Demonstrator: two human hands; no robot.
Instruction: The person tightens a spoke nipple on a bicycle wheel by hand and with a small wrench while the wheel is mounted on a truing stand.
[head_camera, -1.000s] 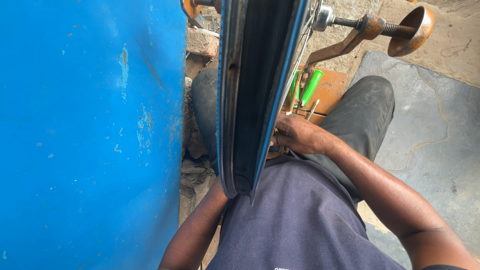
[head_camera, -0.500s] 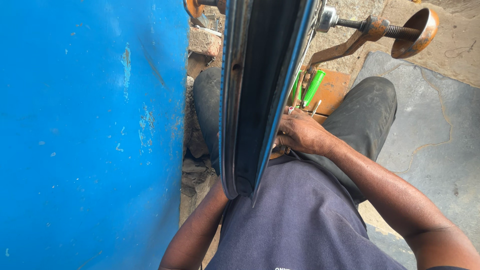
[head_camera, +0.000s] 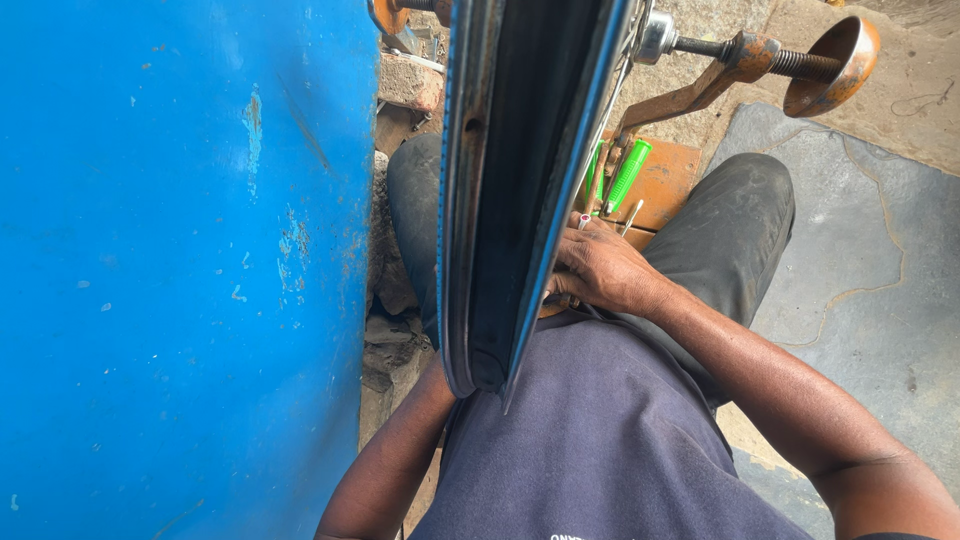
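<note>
— Where's the wheel rim (head_camera: 520, 190)?
— Upright between my knees. My right hand (head_camera: 600, 268) fingers grip its edge; left hand is hidden behind it.
— Handling?
— Stiff, probably light; hold the rim's edge.

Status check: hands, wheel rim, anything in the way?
Right hand on the wheel rim, fingers at the spokes. Left hand hidden behind the rim. Rim upright over the lap. Blue drum close on the left; green tool on the orange stand.
</note>
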